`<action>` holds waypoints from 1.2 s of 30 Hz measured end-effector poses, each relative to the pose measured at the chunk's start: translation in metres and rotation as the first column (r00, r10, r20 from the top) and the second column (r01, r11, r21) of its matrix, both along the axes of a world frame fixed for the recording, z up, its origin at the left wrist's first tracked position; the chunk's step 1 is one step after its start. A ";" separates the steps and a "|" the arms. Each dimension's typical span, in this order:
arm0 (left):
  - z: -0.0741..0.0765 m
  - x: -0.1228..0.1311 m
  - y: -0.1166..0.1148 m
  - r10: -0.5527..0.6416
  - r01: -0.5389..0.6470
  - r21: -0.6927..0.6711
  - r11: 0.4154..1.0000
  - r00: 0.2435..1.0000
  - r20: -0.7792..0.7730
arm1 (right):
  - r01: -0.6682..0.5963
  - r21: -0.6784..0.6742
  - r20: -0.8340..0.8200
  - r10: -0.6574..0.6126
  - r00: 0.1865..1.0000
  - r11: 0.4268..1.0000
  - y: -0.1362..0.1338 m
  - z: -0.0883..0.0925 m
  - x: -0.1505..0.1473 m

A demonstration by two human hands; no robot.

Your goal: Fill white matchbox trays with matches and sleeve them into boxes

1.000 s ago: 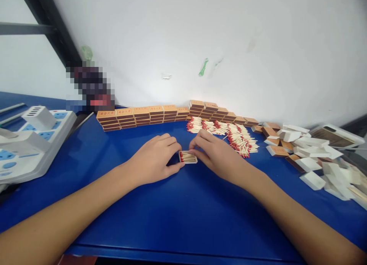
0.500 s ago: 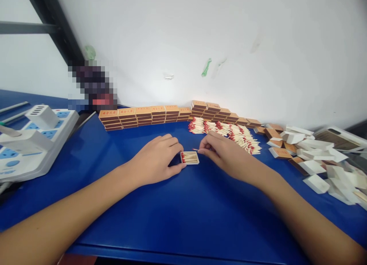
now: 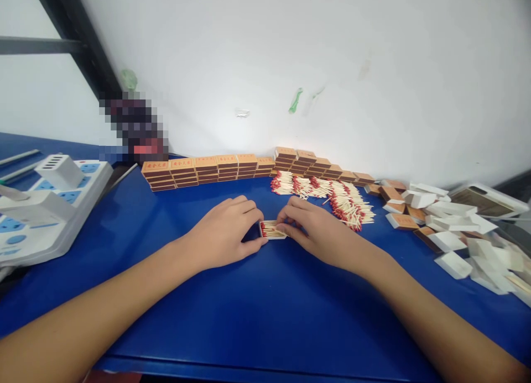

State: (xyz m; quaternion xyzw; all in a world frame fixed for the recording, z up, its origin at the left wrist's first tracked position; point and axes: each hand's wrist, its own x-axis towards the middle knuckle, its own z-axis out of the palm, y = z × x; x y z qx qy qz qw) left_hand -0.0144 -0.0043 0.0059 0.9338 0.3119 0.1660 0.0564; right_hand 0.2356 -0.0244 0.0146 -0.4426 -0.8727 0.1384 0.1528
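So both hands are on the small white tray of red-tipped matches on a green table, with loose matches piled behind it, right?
No: the head view shows the table is blue, not green. The left hand and right hand do touch the small white tray of red-tipped matches, with loose matches piled behind it.

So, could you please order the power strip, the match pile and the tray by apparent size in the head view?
1. the power strip, largest even though the left edge cuts it off
2. the match pile, clearly smaller
3. the tray, smallest and partly covered
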 end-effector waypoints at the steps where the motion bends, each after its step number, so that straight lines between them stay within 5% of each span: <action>1: 0.000 0.000 0.000 0.000 0.000 0.002 1.000 1.000 0.003 | 0.000 0.004 0.000 0.000 1.000 1.000 -0.001 0.000 -0.001; 6: 0.001 0.001 0.000 0.003 -0.003 -0.004 1.000 1.000 0.001 | 0.022 0.030 -0.011 -0.021 1.000 0.999 -0.002 0.007 0.003; 15: 0.000 0.000 0.001 0.006 -0.006 -0.010 1.000 1.000 -0.010 | -0.004 -0.114 0.057 0.011 0.998 0.994 -0.005 0.011 0.012; 36: 0.001 0.001 0.000 0.005 -0.005 -0.015 1.000 1.000 -0.005 | 0.009 0.055 -0.012 -0.009 1.000 0.998 -0.003 -0.004 -0.006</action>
